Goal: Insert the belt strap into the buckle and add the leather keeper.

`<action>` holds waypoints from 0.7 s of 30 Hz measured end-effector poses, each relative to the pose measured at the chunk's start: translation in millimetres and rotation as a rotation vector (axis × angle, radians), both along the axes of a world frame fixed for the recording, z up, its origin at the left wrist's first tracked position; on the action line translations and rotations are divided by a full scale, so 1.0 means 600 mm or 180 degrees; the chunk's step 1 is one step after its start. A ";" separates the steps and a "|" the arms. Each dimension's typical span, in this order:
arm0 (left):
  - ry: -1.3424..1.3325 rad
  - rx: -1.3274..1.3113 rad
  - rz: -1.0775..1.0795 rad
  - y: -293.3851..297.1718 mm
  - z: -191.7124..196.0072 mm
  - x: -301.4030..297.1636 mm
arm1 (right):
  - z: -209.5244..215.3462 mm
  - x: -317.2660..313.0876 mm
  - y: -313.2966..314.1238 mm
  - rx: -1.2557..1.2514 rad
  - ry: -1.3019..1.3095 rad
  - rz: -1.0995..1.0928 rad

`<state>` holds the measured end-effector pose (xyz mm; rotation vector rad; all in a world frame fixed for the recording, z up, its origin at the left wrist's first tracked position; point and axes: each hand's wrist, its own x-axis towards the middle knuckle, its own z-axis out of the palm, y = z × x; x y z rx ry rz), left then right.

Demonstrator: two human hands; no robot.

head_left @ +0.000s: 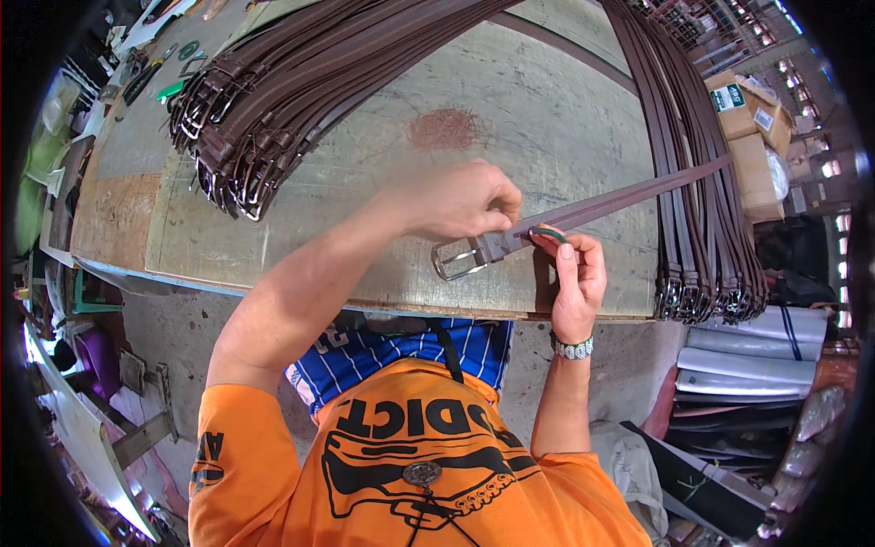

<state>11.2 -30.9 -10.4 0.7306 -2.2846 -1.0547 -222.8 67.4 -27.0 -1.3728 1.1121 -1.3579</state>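
Note:
A dark brown belt [597, 211] with a silver buckle [459, 259] lies slantwise across the table, its buckle end toward me and its far end reaching the right-hand pile. Just above the buckle, my left hand [460, 199] is closed, fingertips pinched together at the belt's upper edge; whatever is between them is too small to make out. My right hand [579, 281] comes in from below the belt, closed on a small curved green tool [550, 234], possibly thread snips. Its fingertips meet the belt's lower edge near the buckle.
Bundled brown belts [264, 109] with buckles lie at left; another row of belts [684, 182] hangs toward the right edge. A heap of brown thread scraps [447, 129] sits mid-table [365, 219]. Pliers [144, 77] lie far left. Cardboard boxes [758, 178] and rolled sheets [752, 356] stand right.

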 end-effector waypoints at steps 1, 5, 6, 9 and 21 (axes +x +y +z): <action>-0.0053 0.0109 0.0074 -0.003 0.003 0.001 | 0.002 0.002 -0.004 -0.0018 0.0005 0.0033; -0.0260 0.0128 0.0271 -0.002 0.016 0.005 | 0.001 0.001 0.001 -0.0061 0.0156 0.0123; -0.0255 0.0132 0.0273 -0.003 0.015 0.006 | 0.002 0.001 -0.001 -0.0057 0.0162 0.0126; 0.0072 0.0480 0.0214 -0.006 0.014 0.013 | 0.007 0.005 -0.002 -0.0028 0.0331 0.0161; 0.0595 0.0667 0.0788 -0.034 0.025 0.051 | 0.012 0.001 -0.003 -0.0046 0.0601 0.0158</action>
